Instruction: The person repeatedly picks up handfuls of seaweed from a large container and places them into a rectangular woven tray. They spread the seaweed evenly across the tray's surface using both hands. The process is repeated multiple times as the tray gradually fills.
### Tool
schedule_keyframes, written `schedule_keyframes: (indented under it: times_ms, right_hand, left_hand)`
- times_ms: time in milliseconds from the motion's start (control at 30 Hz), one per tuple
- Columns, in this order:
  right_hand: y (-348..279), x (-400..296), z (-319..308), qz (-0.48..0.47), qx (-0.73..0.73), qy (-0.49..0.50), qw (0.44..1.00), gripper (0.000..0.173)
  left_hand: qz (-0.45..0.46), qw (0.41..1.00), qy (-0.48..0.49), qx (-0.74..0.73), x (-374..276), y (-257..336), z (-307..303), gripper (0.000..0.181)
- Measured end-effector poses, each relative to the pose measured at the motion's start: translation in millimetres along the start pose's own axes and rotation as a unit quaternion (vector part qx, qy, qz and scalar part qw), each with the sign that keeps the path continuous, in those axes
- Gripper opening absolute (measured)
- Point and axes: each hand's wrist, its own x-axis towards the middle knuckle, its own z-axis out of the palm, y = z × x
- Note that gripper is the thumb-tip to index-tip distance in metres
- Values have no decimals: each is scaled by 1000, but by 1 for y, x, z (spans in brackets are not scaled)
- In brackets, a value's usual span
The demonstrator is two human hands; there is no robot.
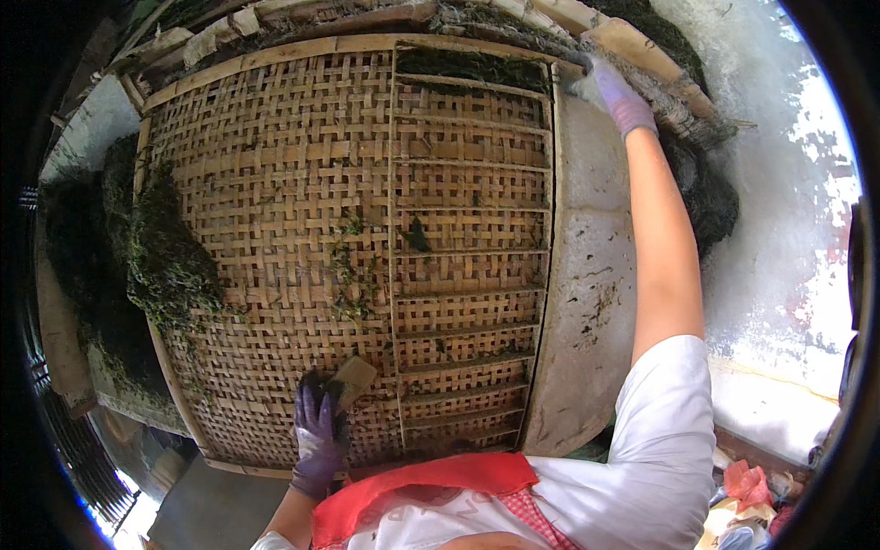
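Note:
My left hand (318,433), in a purple glove, grips a small tan block (355,380) above the lower part of a woven bamboo mat (289,206). My right hand (622,100), also gloved in purple, is stretched to the far right corner, beside the end of a slim ladder-like frame (474,254). Its fingers are blurred, and whether they hold anything is unclear. The frame lies on the mat's right side. In its farthest section is a dark green strip of seaweed-like material (474,67). Green scraps (352,275) lie about the mat's middle.
A heap of green seaweed-like strands (168,254) overlaps the mat's left edge. Right of the frame is a pale slab (584,309) with dark scraps. Bamboo poles (371,20) run along the far side. A whitish wall (756,275) stands at right, and colourful bags (746,498) lie lower right.

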Motion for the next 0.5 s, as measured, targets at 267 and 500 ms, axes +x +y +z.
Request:
schedule_keyframes:
  times_ms: [267, 500]
  right_hand:
    - [-113, -18, -22, 34, 252, -20, 967, 42]
    - [-75, -16, -20, -100, 277, 230, 927, 22]
  left_hand:
    - [-69, 978, 193, 51, 31, -10, -16, 40]
    - [166, 951, 237, 107, 305, 44, -102, 31]
